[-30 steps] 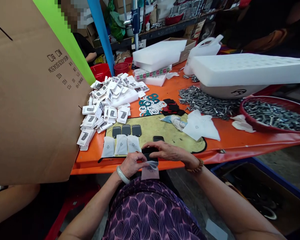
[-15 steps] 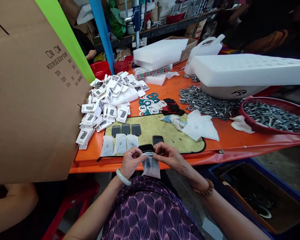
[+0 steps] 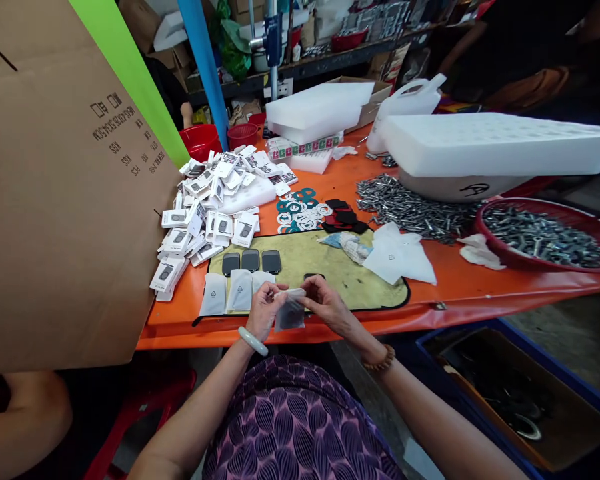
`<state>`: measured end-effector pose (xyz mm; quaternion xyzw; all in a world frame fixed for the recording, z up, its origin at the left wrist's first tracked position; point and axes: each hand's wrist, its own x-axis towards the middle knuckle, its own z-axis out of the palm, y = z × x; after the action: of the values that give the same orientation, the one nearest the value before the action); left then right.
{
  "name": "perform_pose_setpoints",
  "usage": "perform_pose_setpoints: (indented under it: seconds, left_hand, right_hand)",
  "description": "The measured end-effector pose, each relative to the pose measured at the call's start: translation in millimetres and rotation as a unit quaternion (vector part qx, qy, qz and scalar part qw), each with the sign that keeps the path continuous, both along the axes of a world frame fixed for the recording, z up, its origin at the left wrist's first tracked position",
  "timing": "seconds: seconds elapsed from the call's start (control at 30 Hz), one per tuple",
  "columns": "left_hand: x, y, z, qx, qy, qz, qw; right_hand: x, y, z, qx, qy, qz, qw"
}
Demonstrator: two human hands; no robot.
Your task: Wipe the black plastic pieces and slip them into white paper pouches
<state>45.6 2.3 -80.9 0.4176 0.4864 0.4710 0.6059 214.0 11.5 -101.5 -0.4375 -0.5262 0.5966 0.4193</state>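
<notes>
Between my two hands hangs a small translucent plastic bag (image 3: pixel 290 318) with a dark square piece showing through its lower part. My left hand (image 3: pixel 264 312) pinches the bag's upper left edge, and my right hand (image 3: pixel 330 310) pinches its upper right edge. Just beyond my fingers, a black flat piece (image 3: pixel 314 275) lies on the yellow mat, partly covered by my right hand. To the left, several white frosted pouches (image 3: pixel 240 291) lie side by side at the mat's front edge. Behind them sit three dark rounded squares (image 3: pixel 251 260) in a row.
White printed boxes (image 3: pixel 223 227) are heaped at left beside a tall cardboard carton (image 3: pixel 70 200). Loose white bags (image 3: pixel 397 253), a pile of metal parts (image 3: pixel 410 210) and a red basket (image 3: pixel 495 240) stand right. A blue bin (image 3: pixel 510 327) is below the table's right edge.
The dark piece, earlier above the bag's mouth, now shows inside the bag. Both hands have shifted slightly, and the bag has risen a little.
</notes>
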Motion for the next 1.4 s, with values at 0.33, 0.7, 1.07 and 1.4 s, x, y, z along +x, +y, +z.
perform_pose_setpoints:
  seconds: [0.33, 0.7, 1.07, 1.4]
  left_hand:
    - [-4, 21, -33.1, -0.014, 0.06, 0.118, 0.991]
    - [-20, -2, -40.5, -0.039, 0.099, 0.114, 0.988]
    - [0, -12, -15.5, -0.048, 0.084, 0.07, 0.993]
    - [18, -16, 8.6, 0.007, 0.115, 0.018, 0.993]
  right_hand:
    - [-9, 59, -37.2, 0.04, -0.125, -0.007, 0.991]
    - [37, 61, -35.1, 0.245, -0.412, -0.22, 0.85]
    - [156, 42, -40.7, 0.206, -0.638, -0.248, 0.7]
    - [89, 16, 18.0, 0.142, -0.265, -0.185, 0.936]
